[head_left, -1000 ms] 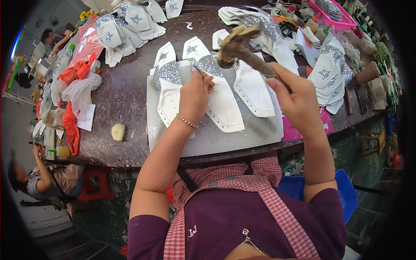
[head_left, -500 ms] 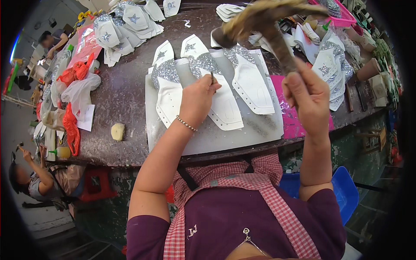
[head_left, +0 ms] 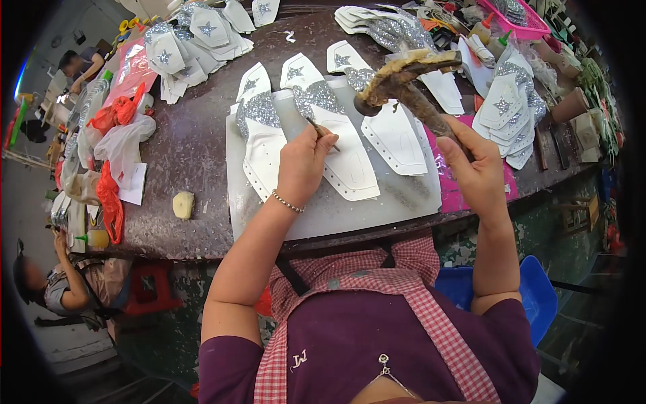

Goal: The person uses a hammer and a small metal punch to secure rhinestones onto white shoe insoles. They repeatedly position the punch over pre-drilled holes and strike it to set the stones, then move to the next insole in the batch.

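My left hand (head_left: 306, 160) pinches a slim dark hole punch (head_left: 313, 124), which leans over the middle shoe upper (head_left: 350, 176). My right hand (head_left: 476, 168) is wrapped round the handle of a worn hammer (head_left: 404, 75), its head raised over the right-hand upper (head_left: 396, 138). To the left lies another upper (head_left: 264, 153) with a row of small holes along its edge. All three are white with silver glitter bands and star patches. They rest on a pale cutting board (head_left: 296, 225); the hammer hides part of the right-hand one.
Stacked glittery pieces lie at back left (head_left: 202, 40) and right (head_left: 505, 111). Red and clear plastic bags (head_left: 121, 135) are on the left, near a yellowish lump (head_left: 182, 205). A pink basket (head_left: 528, 27) stands far right. Co-workers (head_left: 64, 276) sit at left.
The hammer has come down and toward me from its blurred, higher position. My left hand has moved slightly left, and the punch has gone from nearly upright to tilted.
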The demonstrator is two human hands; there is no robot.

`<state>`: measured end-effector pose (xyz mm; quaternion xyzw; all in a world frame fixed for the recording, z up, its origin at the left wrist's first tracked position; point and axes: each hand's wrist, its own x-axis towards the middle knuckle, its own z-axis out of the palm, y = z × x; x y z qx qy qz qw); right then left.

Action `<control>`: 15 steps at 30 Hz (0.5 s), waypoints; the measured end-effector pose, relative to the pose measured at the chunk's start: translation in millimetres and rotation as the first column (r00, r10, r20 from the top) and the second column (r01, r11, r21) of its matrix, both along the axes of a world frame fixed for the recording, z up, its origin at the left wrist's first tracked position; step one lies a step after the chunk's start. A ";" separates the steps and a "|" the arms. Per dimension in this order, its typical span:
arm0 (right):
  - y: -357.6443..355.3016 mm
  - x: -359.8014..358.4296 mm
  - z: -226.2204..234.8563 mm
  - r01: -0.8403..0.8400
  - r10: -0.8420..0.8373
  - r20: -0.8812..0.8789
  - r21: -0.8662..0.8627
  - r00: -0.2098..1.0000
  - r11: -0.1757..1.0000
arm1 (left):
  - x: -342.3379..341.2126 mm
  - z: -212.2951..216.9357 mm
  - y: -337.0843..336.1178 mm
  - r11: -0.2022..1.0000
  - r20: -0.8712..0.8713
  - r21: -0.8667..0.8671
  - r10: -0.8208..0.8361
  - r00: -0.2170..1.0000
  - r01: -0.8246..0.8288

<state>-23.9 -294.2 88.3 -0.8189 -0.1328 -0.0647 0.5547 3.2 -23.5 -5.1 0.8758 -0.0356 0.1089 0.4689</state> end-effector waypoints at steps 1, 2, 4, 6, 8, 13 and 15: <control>-1.3 -0.7 -2.2 0.004 -0.004 -0.034 0.013 0.999 1.000 | -0.7 0.8 -0.2 0.999 0.007 0.033 -0.006 1.000 0.006; -2.4 -1.3 -4.3 0.009 -0.007 -0.067 0.026 0.998 1.000 | -0.3 1.3 -0.6 0.999 0.007 0.041 -0.004 1.000 0.004; -1.1 -1.0 -7.4 0.005 0.000 -0.094 0.058 0.996 0.998 | 0.7 1.7 -0.7 0.998 0.007 0.057 0.003 1.000 -0.004; 3.9 0.2 -7.9 -0.011 0.019 -0.076 0.095 0.997 0.995 | 0.4 2.7 -1.1 0.998 0.018 0.067 -0.005 1.000 0.004; 5.9 2.0 -3.0 -0.019 0.023 -0.053 0.076 0.998 0.997 | 0.5 3.5 -1.6 0.996 0.044 0.084 -0.026 0.999 0.023; 13.6 1.9 24.7 -0.082 0.032 0.149 0.345 0.988 0.935 | 1.2 0.0 -1.2 0.984 0.159 0.121 -0.149 0.976 0.131; 16.3 5.1 33.6 -0.196 0.056 0.298 0.464 0.953 0.864 | 0.5 2.7 0.1 0.978 0.184 0.137 -0.179 0.967 0.155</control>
